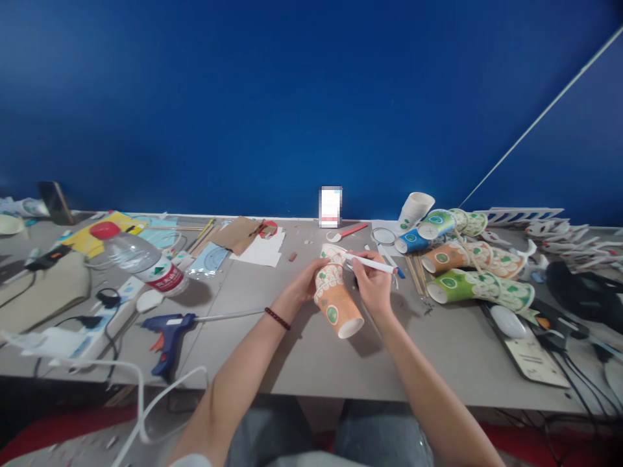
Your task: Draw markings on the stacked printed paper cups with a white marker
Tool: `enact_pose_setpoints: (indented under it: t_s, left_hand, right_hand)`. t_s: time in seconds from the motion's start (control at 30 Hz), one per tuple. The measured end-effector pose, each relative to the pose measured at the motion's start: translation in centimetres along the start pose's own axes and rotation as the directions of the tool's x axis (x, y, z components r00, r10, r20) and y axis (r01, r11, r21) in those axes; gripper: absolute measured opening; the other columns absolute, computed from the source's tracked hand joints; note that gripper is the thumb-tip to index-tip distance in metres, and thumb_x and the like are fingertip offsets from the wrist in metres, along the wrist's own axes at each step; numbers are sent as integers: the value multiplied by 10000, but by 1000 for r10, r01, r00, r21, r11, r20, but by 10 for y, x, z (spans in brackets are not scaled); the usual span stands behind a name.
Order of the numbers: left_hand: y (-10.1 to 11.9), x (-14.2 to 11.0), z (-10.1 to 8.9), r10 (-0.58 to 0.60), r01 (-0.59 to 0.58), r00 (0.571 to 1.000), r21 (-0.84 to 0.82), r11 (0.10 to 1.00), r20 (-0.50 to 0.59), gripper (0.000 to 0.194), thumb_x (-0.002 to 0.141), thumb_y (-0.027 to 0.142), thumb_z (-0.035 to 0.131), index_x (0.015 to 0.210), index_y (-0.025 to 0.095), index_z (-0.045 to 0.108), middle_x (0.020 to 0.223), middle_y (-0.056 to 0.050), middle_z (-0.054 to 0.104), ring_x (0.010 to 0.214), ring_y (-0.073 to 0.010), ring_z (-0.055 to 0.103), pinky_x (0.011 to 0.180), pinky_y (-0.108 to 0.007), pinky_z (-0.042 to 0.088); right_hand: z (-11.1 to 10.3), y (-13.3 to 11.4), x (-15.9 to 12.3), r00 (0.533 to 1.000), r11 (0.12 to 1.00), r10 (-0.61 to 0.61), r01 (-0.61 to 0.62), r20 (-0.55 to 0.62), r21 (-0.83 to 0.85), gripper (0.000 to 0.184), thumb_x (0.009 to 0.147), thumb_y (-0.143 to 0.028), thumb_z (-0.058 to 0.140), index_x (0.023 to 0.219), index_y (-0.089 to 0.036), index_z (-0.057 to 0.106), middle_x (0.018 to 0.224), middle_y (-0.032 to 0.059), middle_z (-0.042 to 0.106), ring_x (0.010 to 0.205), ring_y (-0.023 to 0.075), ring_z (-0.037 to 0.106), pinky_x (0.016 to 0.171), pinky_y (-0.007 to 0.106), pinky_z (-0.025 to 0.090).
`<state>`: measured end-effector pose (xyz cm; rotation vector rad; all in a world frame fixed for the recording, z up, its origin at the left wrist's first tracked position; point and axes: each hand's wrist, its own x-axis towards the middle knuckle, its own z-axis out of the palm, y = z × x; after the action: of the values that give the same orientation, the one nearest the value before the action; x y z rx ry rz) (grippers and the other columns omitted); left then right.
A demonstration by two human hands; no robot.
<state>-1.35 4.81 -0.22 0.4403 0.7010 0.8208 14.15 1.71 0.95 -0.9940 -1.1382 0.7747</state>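
Note:
An orange and white stack of paper cups (pixel 337 301) lies tilted before me, its closed base toward my lap. My left hand (pixel 308 279) is wrapped round its left side near the far end. Between the fingers of my right hand (pixel 372 283) is a white marker pen (pixel 372 263) with a red end; its left tip reaches the far cup's side. Whether the tip touches the paper, I cannot tell. Fingers on the far side of the cups are partly hidden.
A blue glue gun (pixel 172 334) and a tilted water bottle (pixel 146 263) lie to the left, by a power strip (pixel 117 311). More joined paper cups (pixel 479 288) and wooden sticks (pixel 417 274) are at right. A lit phone (pixel 330 207) leans on the blue wall.

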Motion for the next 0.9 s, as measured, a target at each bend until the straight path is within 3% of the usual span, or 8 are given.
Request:
enact_pose_setpoints:
  t_s: [0.23, 0.9]
  left_hand:
    - [0, 0, -1, 0, 0, 1000, 1, 1000, 13, 243, 848, 295, 615, 913, 77, 700, 775, -111, 731, 658, -192, 669, 719, -293, 509]
    - [3, -6, 4, -26, 26, 1000, -4, 1000, 3, 284, 873, 296, 549, 869, 58, 704, 740, -120, 716, 630, -179, 660, 695, -279, 513]
  right_hand:
    - [1, -4, 0, 1000, 1000, -2, 2, -10, 4, 235, 839, -427, 683, 905, -215, 605, 962, 68, 728, 956, 236, 704, 781, 348, 575]
    - [-2, -1, 0, 999, 1000, -18, 19, -38, 24, 214, 856, -398, 678, 922, -212, 597, 930, 52, 736, 897, 218, 715, 828, 369, 570]
